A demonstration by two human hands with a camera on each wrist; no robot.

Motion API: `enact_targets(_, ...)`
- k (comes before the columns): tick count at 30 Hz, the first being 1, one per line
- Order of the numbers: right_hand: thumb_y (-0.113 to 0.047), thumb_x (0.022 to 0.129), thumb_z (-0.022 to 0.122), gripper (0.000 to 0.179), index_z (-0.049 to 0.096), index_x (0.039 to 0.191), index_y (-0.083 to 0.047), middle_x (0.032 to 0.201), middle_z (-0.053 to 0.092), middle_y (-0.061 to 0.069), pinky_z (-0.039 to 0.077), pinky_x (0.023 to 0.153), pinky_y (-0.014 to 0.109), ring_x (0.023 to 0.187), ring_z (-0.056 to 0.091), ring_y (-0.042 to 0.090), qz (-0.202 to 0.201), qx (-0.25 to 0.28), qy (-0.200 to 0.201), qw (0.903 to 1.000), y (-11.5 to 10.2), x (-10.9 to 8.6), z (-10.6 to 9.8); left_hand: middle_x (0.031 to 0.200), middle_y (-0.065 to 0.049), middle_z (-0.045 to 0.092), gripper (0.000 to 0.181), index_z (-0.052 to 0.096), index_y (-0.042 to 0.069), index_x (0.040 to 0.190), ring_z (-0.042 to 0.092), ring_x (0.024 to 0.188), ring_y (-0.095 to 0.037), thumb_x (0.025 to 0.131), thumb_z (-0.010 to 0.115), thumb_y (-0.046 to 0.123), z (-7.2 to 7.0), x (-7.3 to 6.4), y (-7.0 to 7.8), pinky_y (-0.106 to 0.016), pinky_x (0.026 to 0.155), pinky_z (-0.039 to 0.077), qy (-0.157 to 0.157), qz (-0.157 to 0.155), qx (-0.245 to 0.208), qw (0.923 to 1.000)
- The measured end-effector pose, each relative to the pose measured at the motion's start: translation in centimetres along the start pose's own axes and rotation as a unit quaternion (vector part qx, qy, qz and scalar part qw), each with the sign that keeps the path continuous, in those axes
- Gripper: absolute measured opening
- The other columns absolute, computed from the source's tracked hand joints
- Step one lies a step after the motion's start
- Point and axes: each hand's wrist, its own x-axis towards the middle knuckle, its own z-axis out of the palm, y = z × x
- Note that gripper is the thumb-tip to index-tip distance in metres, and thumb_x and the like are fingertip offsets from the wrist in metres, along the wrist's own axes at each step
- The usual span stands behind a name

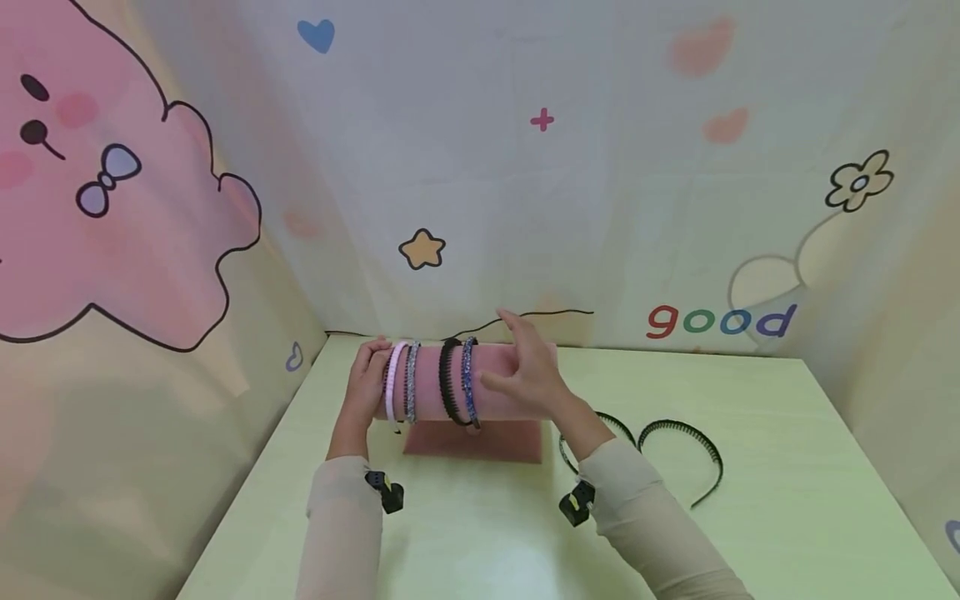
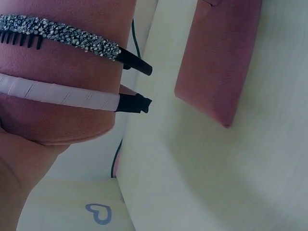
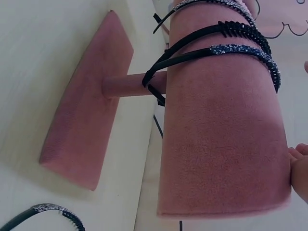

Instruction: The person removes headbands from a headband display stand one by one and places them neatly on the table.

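A pink headband stand [image 1: 427, 383] has a horizontal padded roll on a short post above a flat base [image 1: 472, 446]. My left hand [image 1: 365, 383] holds the roll's left end, fingers over its top. Beside it a pale lilac headband [image 2: 57, 94] and a silver glitter headband [image 2: 82, 38] go round the roll. Further right sit a black toothed headband [image 1: 447, 383] and a blue glitter headband [image 1: 468, 383], close together. My right hand [image 1: 536, 371] is spread at the roll's right part, thumb and fingers apart, with no headband in it.
On the table [image 1: 780, 467] to the right lie a black toothed headband [image 1: 716, 454] and a glitter headband [image 3: 48, 208], the latter partly behind my right forearm. A printed curtain [image 1: 480, 167] hangs behind the table and along its sides.
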Motion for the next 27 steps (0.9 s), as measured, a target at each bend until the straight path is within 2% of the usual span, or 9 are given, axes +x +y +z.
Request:
enact_targets(2,-0.039,0.067,0.069,0.086,0.019,0.136,-0.022,0.136,0.024,-0.004,0.025,0.093,0.042,0.121,0.023,0.015,-0.004,-0.004,-0.018,0.9998,0.0,0.5,0.3,0.122,-0.003,0.044,0.028,0.049,0.012,0.113,0.037,0.111,-0.020,0.089,0.042,0.023,-0.2,0.1,0.1,-0.039,0.092,0.024,-0.009,0.002,0.011,0.9999)
enact_targets(6,-0.042,0.068,0.068,0.086,0.017,0.136,-0.026,0.135,0.025,-0.006,0.028,0.091,0.039,0.119,0.027,0.014,0.009,0.010,-0.056,0.9983,-0.1,1.5,0.6,0.121,0.000,0.045,0.025,0.055,0.017,0.109,0.038,0.111,-0.018,0.089,0.041,0.022,-0.5,0.3,0.2,-0.038,0.091,0.025,-0.014,0.003,0.032,0.9994)
enact_targets(9,-0.035,0.068,0.070,0.085,0.018,0.135,-0.028,0.132,0.031,-0.003,0.033,0.088,0.036,0.115,0.034,0.015,0.045,0.036,-0.075,0.9955,0.0,2.0,0.6,0.116,0.003,0.049,0.022,0.058,0.019,0.103,0.042,0.107,-0.016,0.088,0.043,0.026,-0.5,0.2,0.0,-0.037,0.089,0.028,-0.003,-0.007,0.037,0.9993)
enact_targets(13,-0.027,0.066,0.073,0.086,0.021,0.133,-0.031,0.127,0.036,0.002,0.038,0.083,0.033,0.108,0.042,0.020,0.094,0.077,-0.077,0.9896,0.3,2.1,0.4,0.104,0.002,0.054,0.021,0.057,0.020,0.100,0.047,0.096,-0.018,0.087,0.044,0.031,-0.2,-0.3,-0.4,-0.039,0.082,0.033,0.018,-0.017,0.045,0.9987)
enact_targets(16,-0.034,0.064,0.074,0.087,0.021,0.134,-0.030,0.128,0.036,0.000,0.037,0.083,0.036,0.109,0.041,0.021,0.101,0.071,-0.090,0.9883,0.4,2.1,0.5,0.103,0.002,0.055,0.022,0.057,0.020,0.100,0.047,0.094,-0.018,0.088,0.043,0.031,-0.1,-0.6,-0.5,-0.039,0.081,0.034,0.030,-0.012,0.048,0.9983)
enact_targets(20,-0.047,0.063,0.070,0.089,0.021,0.135,-0.027,0.132,0.031,-0.004,0.030,0.090,0.039,0.117,0.032,0.017,0.088,-0.003,-0.118,0.9891,0.2,2.0,1.0,0.103,0.002,0.054,0.022,0.057,0.020,0.100,0.047,0.094,-0.018,0.088,0.042,0.032,0.0,-0.7,-0.7,-0.039,0.080,0.034,0.034,-0.006,0.035,0.9988)
enact_targets(22,-0.052,0.063,0.067,0.090,0.021,0.135,-0.026,0.133,0.031,-0.005,0.026,0.093,0.039,0.119,0.028,0.017,0.075,-0.062,-0.130,0.9867,0.0,2.0,1.3,0.103,0.001,0.054,0.022,0.056,0.020,0.101,0.047,0.094,-0.017,0.088,0.043,0.032,0.0,-0.7,-0.6,-0.038,0.080,0.033,0.031,-0.004,0.027,0.9991)
enact_targets(27,-0.059,0.064,0.060,0.091,0.020,0.136,-0.024,0.132,0.034,-0.001,0.018,0.096,0.039,0.120,0.027,0.020,0.050,-0.201,-0.149,0.9670,-0.5,2.1,1.9,0.105,0.000,0.052,0.021,0.054,0.018,0.104,0.046,0.094,-0.018,0.087,0.046,0.029,0.2,-0.5,-0.3,-0.037,0.080,0.033,0.018,0.003,0.013,0.9998)
